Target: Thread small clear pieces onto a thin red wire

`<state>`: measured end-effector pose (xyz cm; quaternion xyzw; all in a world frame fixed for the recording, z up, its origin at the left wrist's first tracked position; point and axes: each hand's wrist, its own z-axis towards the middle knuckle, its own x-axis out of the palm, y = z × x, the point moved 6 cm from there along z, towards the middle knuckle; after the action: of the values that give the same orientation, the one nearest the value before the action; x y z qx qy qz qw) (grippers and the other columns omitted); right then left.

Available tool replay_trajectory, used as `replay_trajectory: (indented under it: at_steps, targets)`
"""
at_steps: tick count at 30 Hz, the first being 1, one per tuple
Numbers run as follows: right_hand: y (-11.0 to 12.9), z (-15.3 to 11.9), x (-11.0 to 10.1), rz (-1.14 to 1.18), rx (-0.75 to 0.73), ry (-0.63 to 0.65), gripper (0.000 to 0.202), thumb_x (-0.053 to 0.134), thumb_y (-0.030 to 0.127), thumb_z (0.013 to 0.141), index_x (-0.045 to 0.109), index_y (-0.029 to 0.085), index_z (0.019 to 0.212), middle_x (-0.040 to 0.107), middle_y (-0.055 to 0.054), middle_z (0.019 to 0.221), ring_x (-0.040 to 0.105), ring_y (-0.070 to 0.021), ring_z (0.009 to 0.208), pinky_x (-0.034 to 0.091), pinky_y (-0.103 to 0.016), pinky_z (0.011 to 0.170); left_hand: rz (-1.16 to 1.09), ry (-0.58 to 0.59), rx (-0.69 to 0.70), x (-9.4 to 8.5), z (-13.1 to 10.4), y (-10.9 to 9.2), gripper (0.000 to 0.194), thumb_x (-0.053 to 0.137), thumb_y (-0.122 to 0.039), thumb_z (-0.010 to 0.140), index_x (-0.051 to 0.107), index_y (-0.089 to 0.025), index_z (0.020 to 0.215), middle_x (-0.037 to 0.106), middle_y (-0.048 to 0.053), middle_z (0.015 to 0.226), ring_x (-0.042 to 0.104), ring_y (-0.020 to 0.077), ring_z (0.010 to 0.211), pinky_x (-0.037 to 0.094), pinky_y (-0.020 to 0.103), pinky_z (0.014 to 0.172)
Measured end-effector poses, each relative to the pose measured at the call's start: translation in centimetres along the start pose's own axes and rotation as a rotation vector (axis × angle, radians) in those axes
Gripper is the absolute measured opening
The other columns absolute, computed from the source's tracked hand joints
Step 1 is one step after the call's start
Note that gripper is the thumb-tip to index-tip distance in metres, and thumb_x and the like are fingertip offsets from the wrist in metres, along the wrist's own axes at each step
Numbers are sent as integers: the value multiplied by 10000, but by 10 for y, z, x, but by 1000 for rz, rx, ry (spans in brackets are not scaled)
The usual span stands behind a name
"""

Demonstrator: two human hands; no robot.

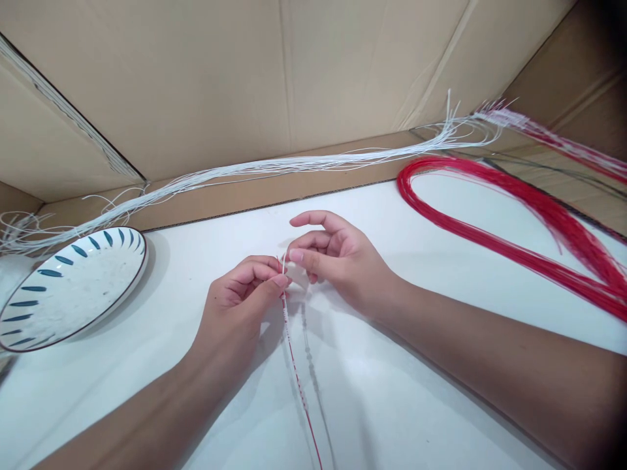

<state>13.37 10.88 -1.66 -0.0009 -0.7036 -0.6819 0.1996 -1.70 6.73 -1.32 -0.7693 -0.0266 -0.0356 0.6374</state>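
My left hand [245, 287] pinches a red cord [313, 436] between thumb and forefinger, near the middle of the view. White thread is knotted along part of the cord, which runs from my fingers down to the bottom edge. A short white cord end [284, 262] stands up above the left fingertips. My right hand [333, 251] is just to the right, its thumb and a bent finger closed at this white end, while its forefinger stretches out above. Something pale and blurred shows below the right fingers; I cannot make out what it is.
A white plate [88, 287] with dark blue strokes stands on the white table [416, 391] at the left. Long white cords [274, 166] lie along the cardboard wall [196, 78]. A looped bundle of red cords [455, 228] lies at the right, with more red-and-white strands [543, 130] behind.
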Motion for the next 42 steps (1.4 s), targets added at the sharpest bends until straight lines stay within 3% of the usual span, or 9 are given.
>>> replay_trajectory:
  at_steps: [2, 4, 7, 12, 16, 20, 24, 36, 42]
  targets:
    - [3, 2, -9, -194, -63, -109, 308, 770, 257, 826, 630, 217, 1097, 700, -10, 917, 546, -108, 660, 463, -271, 637, -21, -44, 24, -3, 0, -2, 183, 743, -212, 809, 699, -217, 632, 617, -5, 900, 564, 133, 824, 446, 271, 744]
    - [5, 3, -13, -442, -114, -129, 162, 702, 205, 849, 669, 201, 1008, 673, -19, 934, 530, -112, 662, 463, -289, 656, -40, -83, 53, -5, 0, -5, 196, 715, -183, 811, 689, -218, 620, 601, -8, 893, 563, 128, 809, 447, 269, 746]
    - [4, 4, -7, -772, -175, -18, 135, 654, 127, 847, 716, 179, 955, 677, -56, 1034, 594, -154, 781, 495, -325, 743, -50, -119, 99, -7, -1, -9, 224, 679, -144, 814, 678, -216, 601, 590, -6, 874, 566, 129, 830, 447, 258, 767]
    - [2, 0, 10, -1085, -261, 152, 288, 631, 148, 915, 746, 136, 1179, 669, -117, 1268, 587, -275, 1138, 470, -432, 1042, -60, -214, 185, -12, -1, -12, 200, 676, -133, 764, 672, -214, 580, 591, 1, 848, 541, 138, 789, 427, 263, 709]
    - [-1, -6, 24, -1268, -358, 300, 396, 488, 134, 982, 731, 180, 1292, 613, -114, 1439, 542, -319, 1132, 456, -501, 1030, -46, -222, 177, -13, 0, -11, 194, 675, -155, 768, 666, -209, 582, 592, 0, 868, 530, 134, 784, 421, 264, 716]
    - [-3, -7, 27, -1260, -400, 348, 396, 461, 103, 992, 756, 160, 1250, 671, -109, 1378, 572, -293, 1088, 459, -482, 1019, -30, -201, 152, -11, 1, -10, 202, 679, -172, 781, 660, -206, 582, 588, 0, 888, 531, 136, 812, 424, 257, 728]
    - [2, -6, 24, -1185, -451, 298, 323, 510, 108, 995, 794, 115, 1149, 726, -127, 1248, 598, -256, 1045, 464, -428, 1015, -20, -169, 106, -9, 1, -7, 191, 692, -191, 789, 666, -210, 601, 580, -9, 937, 527, 127, 794, 413, 254, 695]
    - [4, -6, 20, -1098, -429, 257, 232, 586, 60, 944, 810, 121, 953, 755, -99, 1091, 605, -232, 950, 500, -373, 889, 22, -130, 129, -7, 1, -8, 214, 688, -194, 800, 658, -215, 589, 565, -4, 908, 533, 144, 825, 402, 275, 709]
    - [6, -6, 18, -1010, -346, 218, 232, 569, 19, 920, 760, 134, 854, 708, -77, 954, 596, -203, 912, 480, -345, 811, 28, -130, 132, -7, 0, -9, 208, 682, -190, 795, 669, -223, 591, 571, -7, 925, 533, 137, 817, 408, 277, 707]
